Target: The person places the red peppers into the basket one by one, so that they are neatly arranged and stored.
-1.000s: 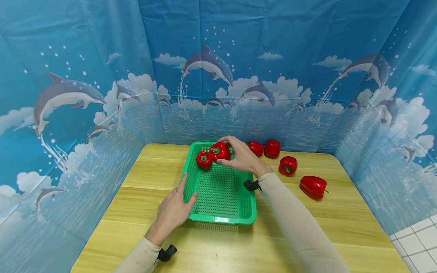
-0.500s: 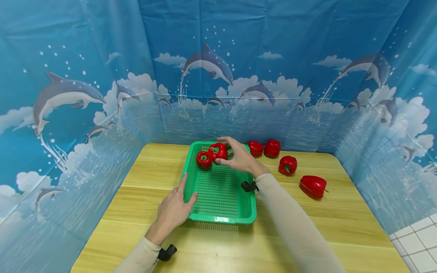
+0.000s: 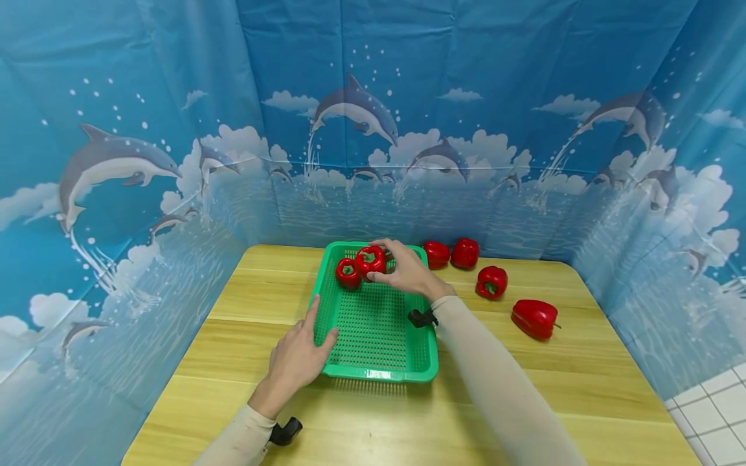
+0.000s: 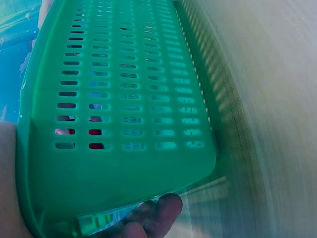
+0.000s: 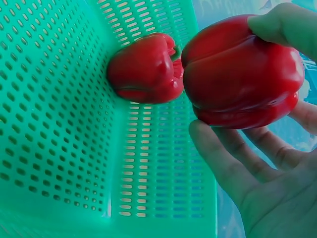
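Note:
A green perforated basket (image 3: 373, 375) stands on the wooden table. My left hand (image 3: 297, 356) holds its near left corner, thumb over the rim, index finger stretched along the left side; in the left wrist view its fingertips (image 4: 168, 208) show beyond the corner. My right hand (image 3: 405, 268) grips a red bell pepper (image 3: 370, 261) over the basket's far part, thumb on one side and fingers on the other, its green stem toward me. Just left of it, another red bell pepper (image 3: 348, 274) lies inside the basket, against the wall in the right wrist view (image 5: 143, 69).
Right of the basket, several more red bell peppers lie on the table: one (image 3: 436, 254) by the far rim, one (image 3: 465, 254) beside it, one (image 3: 492, 283) closer, and a longer one (image 3: 535, 319) nearest. A dolphin-print curtain (image 3: 373, 194) hangs behind the table (image 3: 233, 336).
My right hand has moved slightly left and lower with the bell pepper, bringing it nearer the one in the basket. The left hand and basket have stayed put.

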Demonstrator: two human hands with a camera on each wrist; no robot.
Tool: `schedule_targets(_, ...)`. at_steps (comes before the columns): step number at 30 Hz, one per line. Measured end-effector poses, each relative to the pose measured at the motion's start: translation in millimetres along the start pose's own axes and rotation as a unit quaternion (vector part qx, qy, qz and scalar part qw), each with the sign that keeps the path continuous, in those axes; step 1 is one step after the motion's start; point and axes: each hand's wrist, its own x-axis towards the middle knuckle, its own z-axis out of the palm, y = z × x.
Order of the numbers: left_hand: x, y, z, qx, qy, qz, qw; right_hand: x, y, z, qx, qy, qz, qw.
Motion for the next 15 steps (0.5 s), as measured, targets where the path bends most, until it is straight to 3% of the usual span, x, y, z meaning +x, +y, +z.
schedule_targets(15, 1.2, -0.2, 1.6, 0.007, 0.004, 0.0, 1.0, 4.2, 9.9, 7.0, 0.017, -0.014, 0.041, 0.999)
